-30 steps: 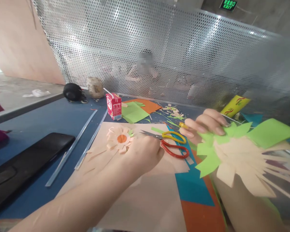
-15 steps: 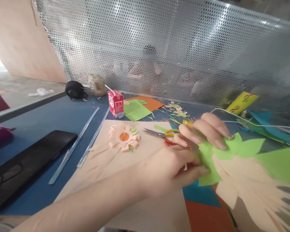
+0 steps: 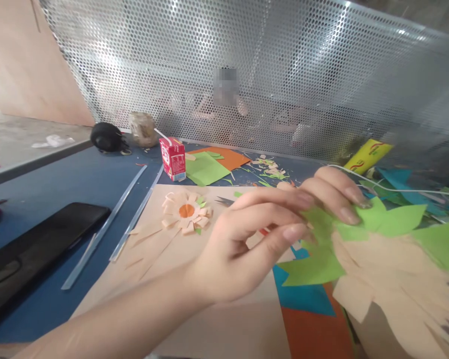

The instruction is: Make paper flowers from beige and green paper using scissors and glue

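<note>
My right hand (image 3: 333, 192) holds up a large paper flower (image 3: 389, 279) made of peach fringed strips backed by green pointed leaves (image 3: 318, 259). My left hand (image 3: 243, 239) has come in from the left, and its thumb and fingers pinch the left edge of those green leaves. A small finished peach flower with an orange centre (image 3: 185, 212) lies on the peach sheet (image 3: 224, 329). Only the blade tip of the scissors (image 3: 224, 201) shows behind my left hand.
On the blue table are a red juice box (image 3: 172, 158), a black phone (image 3: 33, 249), two metal strips (image 3: 105, 229), green (image 3: 205, 169) and orange sheets, paper scraps and a yellow tube (image 3: 366, 155). A perforated metal screen (image 3: 284, 75) stands behind, with a person beyond it.
My left hand left the scissors, moved right and rose to the green leaves, now gripping their edge. The right hand kept hold of the large flower.
</note>
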Available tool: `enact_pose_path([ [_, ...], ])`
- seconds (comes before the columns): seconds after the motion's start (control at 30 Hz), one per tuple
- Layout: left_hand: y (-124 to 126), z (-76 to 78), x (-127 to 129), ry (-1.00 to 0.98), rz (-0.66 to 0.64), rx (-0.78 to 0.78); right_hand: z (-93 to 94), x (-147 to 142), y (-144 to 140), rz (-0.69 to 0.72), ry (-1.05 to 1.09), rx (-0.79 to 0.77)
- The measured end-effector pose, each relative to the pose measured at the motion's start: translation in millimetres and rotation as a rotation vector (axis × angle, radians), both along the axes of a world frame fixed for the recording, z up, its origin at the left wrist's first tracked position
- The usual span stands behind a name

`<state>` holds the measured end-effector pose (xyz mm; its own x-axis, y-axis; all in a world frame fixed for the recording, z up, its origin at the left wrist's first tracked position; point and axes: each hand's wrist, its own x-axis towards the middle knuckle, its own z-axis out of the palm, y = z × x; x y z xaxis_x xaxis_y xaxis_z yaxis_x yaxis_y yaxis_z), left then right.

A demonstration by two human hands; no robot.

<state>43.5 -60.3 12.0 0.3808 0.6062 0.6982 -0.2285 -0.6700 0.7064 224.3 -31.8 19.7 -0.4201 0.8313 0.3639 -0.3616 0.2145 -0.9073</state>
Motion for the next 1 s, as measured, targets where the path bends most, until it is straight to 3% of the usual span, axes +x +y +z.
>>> enact_pose_path([
  [0.1,-1,-0.5,-1,-0.070,-0.111,-0.172,-6.9,-13,4,0.042,0.224,0.077],
  [0.23,1,-0.2,-3,-0.108,-0.436,-0.512,-16.3,-29,12,0.036,0.406,0.185],
  [0.33,0,1.9,-3,0.056,-0.693,-0.762,-15.7,-32,9,-0.048,0.374,0.166],
  [0.4,-1,2.5,0,0.179,-0.751,-0.845,-13.1,-32,4,-0.108,0.340,0.152],
  [0.5,0,1.3,6,0.225,-0.554,-0.824,-9.8,-26,2,-0.123,0.270,0.143],
  [0.6,5,-0.9,9,0.155,-0.278,-0.692,-7.8,-19,6,0.001,0.230,0.183],
  [0.7,7,-2.5,7,0.121,-0.125,-0.496,-5.8,-16,10,0.119,0.238,0.213],
  [0.83,0,-4.9,5,0.226,-0.056,-0.191,-5.1,-21,9,0.117,0.211,0.154],
  [1.0,-9,-7.3,7,0.358,-0.076,-0.063,-5.5,-27,4,-0.030,0.304,0.129],
])
